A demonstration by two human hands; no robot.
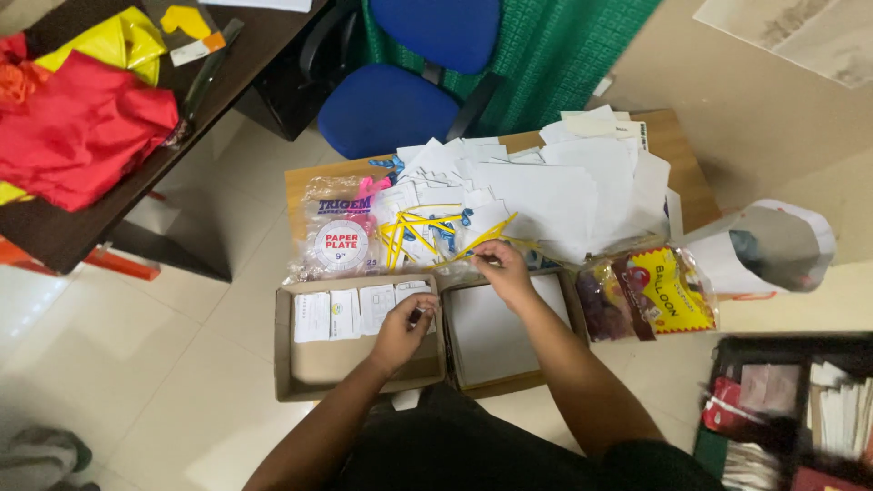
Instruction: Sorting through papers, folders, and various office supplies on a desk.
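Yellow strips (427,232) lie in a tangle on the white papers (546,195), and your right hand (503,273) pinches one end. Your left hand (400,332) grips a small dark thing (416,315) over the left cardboard box (309,364). Just left of the strips sits a clear pack of paper plates (338,236) with a round label. A yellow and red balloon bag (650,291) lies to your right.
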